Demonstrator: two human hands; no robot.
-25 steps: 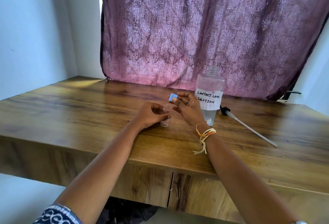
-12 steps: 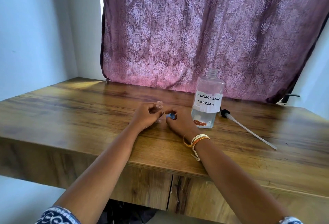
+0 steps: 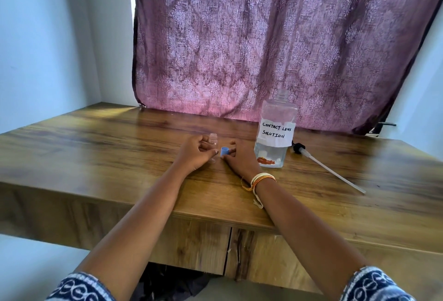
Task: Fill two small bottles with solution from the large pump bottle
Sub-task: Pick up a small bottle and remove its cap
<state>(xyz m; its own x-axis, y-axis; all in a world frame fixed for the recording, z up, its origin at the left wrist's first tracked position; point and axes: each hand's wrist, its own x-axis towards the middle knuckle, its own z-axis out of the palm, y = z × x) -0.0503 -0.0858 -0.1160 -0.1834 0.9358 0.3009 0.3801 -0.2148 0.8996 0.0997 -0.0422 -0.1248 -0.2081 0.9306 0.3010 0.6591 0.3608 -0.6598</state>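
A purple patterned curtain [image 3: 275, 44] hangs behind the wooden desk [image 3: 119, 157], pale walls either side. Compared with a second ago, both hands are down on the desk now: the blue cap [image 3: 224, 151], which was lifted up in the air in the right hand's fingers, sits low at the desk surface, and the small bottle [image 3: 212, 143] is standing rather than tucked under the left palm. The left hand [image 3: 194, 154] is curled closed around that small clear bottle, which stands upright, long axis vertical, open neck pointing up. The right hand [image 3: 239, 159] pinches the blue cap between thumb and fingertips just beside the bottle, cap opening facing up and toward the camera. To the right stands the large bottle [image 3: 275, 130], upright, neck open, its label reading "CONTACT LENS SOLUTION", a little liquid at the bottom. The pump [image 3: 323, 166] lies flat on the desk beyond it, black head near the large bottle, tube running away to the right.
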